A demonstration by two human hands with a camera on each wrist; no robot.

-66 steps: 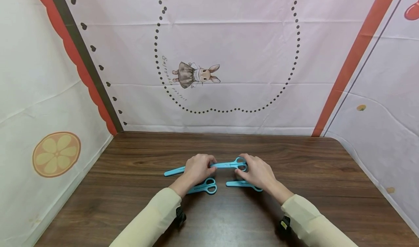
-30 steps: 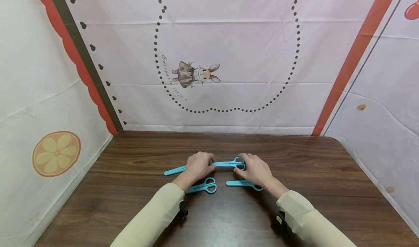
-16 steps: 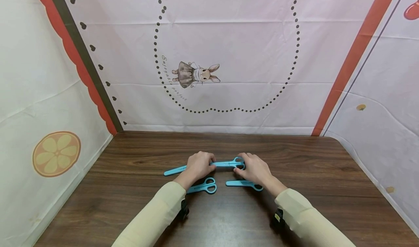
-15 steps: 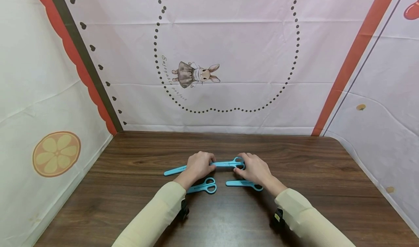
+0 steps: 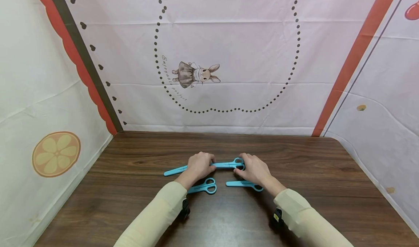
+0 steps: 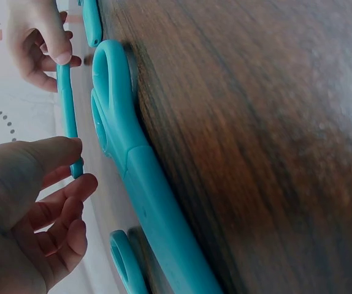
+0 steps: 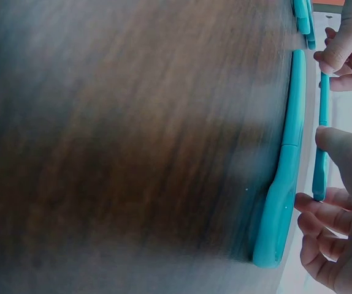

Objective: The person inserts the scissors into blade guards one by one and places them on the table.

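Both hands hold one pair of light blue scissors [image 5: 225, 165] with a cover over the blades, lying crosswise between them. My left hand [image 5: 198, 166] pinches the covered blade end between thumb and fingers. At the handle loops, my right hand [image 5: 256, 169] has its thumb and fingers on either side. Seen edge-on in the left wrist view, the held scissors [image 6: 68, 110] appear raised off the table. Matching scissors [image 5: 200, 188] lie nearer me, partly hidden by the left wrist. Another pair [image 5: 239, 183] lies below the right hand, its handles partly covered.
Beyond the left forearm, a further light blue pair [image 5: 175, 171] lies on the brown wood-grain table [image 5: 131, 203], its handle end hidden by the left hand. A printed white cloth [image 5: 255, 65] hangs behind the table and along both sides.
The wrists have drawn slightly toward each other, and the held scissors have shifted a touch left. Both hands keep the same hold, and the scissors on the table lie where they were.
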